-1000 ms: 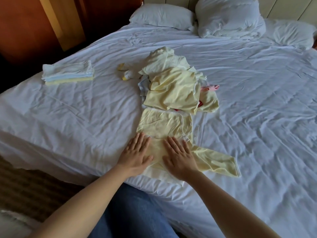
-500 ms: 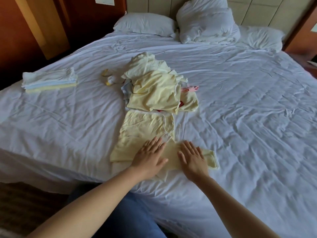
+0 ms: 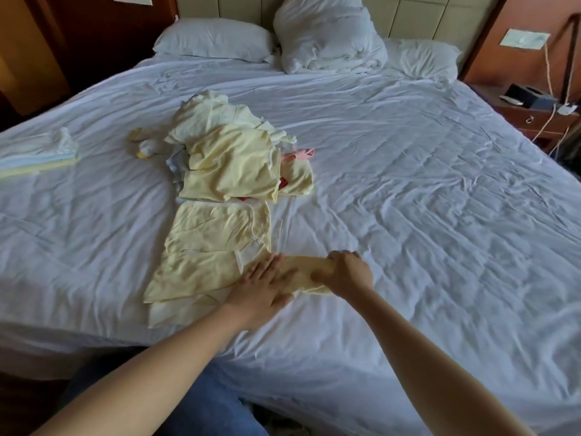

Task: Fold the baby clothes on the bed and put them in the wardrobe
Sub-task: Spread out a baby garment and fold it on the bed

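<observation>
A pale yellow baby garment [image 3: 213,247] lies spread flat on the white bed [image 3: 408,215] near its front edge. My left hand [image 3: 264,287] presses flat on the garment's lower right part, fingers straight. My right hand [image 3: 345,272] grips the garment's right sleeve, fingers curled over the bunched cloth. Behind the garment sits a loose pile of yellow, white and pink baby clothes [image 3: 232,158]. A small stack of folded clothes [image 3: 37,155] rests at the bed's left edge.
Small yellow-and-white socks [image 3: 141,146] lie left of the pile. Two pillows [image 3: 213,39] and a bunched duvet [image 3: 327,36] sit at the headboard. A wooden nightstand [image 3: 540,114] with cables stands at the right. Dark wood panels [image 3: 94,33] stand behind the bed's left side.
My right hand went from lying flat on the sleeve to gripping it and gathering it leftward. My left hand slid slightly right on the garment. The view shifted right.
</observation>
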`<action>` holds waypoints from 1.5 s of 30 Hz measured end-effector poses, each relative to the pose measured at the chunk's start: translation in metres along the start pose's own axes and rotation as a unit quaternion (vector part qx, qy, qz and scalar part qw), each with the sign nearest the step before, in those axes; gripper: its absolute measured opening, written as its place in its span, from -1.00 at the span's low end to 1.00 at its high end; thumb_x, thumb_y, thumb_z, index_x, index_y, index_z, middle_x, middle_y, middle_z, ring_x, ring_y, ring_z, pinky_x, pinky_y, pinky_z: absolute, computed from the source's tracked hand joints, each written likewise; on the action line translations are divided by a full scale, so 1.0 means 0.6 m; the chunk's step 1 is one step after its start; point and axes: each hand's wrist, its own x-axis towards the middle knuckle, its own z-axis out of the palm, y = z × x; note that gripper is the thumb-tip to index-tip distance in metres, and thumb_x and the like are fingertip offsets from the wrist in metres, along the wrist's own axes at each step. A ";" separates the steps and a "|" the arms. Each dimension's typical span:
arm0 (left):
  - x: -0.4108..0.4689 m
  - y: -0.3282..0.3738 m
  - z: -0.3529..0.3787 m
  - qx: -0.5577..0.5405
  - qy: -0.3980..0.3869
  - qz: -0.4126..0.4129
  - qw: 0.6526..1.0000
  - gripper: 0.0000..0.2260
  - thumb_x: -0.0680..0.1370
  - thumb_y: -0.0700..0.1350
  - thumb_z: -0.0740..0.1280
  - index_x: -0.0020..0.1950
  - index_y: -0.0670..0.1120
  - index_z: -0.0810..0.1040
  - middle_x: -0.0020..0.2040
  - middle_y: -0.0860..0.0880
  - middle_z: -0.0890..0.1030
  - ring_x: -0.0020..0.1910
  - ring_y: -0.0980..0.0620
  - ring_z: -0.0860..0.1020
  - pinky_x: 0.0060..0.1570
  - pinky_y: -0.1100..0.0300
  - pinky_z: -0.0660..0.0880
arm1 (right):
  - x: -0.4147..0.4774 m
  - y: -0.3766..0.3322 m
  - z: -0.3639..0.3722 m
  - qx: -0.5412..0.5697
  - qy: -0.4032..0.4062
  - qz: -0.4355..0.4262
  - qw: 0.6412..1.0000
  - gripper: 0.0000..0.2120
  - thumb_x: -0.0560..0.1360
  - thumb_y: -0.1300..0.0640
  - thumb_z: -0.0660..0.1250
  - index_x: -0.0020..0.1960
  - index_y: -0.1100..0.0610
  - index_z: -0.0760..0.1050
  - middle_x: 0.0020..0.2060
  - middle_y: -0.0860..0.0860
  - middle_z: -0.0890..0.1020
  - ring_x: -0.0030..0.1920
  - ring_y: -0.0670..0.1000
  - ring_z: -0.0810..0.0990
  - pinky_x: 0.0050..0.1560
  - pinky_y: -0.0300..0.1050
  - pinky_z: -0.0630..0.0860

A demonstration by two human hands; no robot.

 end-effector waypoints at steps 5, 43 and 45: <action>0.007 0.013 -0.022 -0.127 0.077 -0.028 0.988 -0.45 0.61 0.29 -0.13 0.49 0.13 0.33 0.55 0.02 0.22 0.54 -0.05 0.14 0.49 0.05 0.09 | 0.021 0.007 -0.031 0.196 -0.043 0.054 0.978 -0.80 0.29 0.03 0.52 -0.22 0.12 0.56 -0.36 -0.02 0.56 -0.26 0.01 0.58 -0.35 -0.19 0.44; -0.131 -0.217 -0.025 -0.066 0.331 -0.126 0.933 -0.51 0.39 -0.28 0.45 0.30 -0.05 0.53 0.17 -0.02 0.53 0.12 -0.06 0.53 0.03 0.01 0.53 | -0.030 -0.203 0.125 0.002 -0.050 -0.303 0.952 -0.56 0.64 0.04 0.14 0.50 0.03 0.30 0.55 -0.02 0.16 0.56 -0.05 0.00 0.51 -0.17 -0.13; -0.127 -0.220 -0.019 -0.062 0.310 -0.041 0.948 -0.54 0.42 -0.32 0.41 0.30 -0.07 0.56 0.29 -0.01 0.52 0.28 -0.05 0.48 0.17 0.02 0.51 | -0.026 -0.213 0.128 0.042 -0.011 -0.306 0.951 -0.63 0.65 0.04 0.14 0.43 0.02 0.42 0.50 -0.03 0.29 0.54 -0.08 0.12 0.51 -0.20 -0.03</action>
